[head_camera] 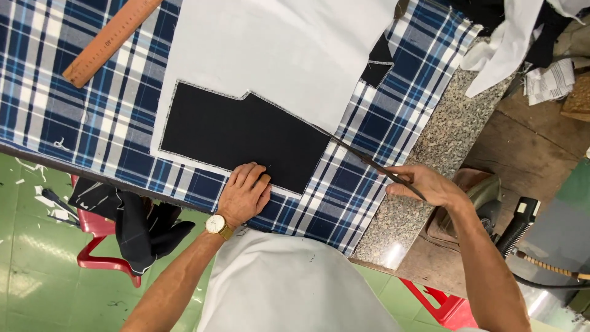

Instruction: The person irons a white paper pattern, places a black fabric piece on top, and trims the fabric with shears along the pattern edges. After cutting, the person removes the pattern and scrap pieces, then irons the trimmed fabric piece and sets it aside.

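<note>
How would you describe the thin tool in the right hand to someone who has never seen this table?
On the blue plaid table cover, find the black fabric piece. The thin dark rod slants from it to the right hand, far slimmer than the wooden ruler.

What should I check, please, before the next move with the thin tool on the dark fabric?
1. Left hand flat on dark fabric: ok.
2. Right hand pinching the thin tool: ok.
3. Tool tip at the edge where white fabric meets dark: cannot tell exactly.
4. Dark fabric lying flat: ok.
5. Ruler away from both hands: ok.
6. Iron near the right forearm: cannot tell if touching.
</note>
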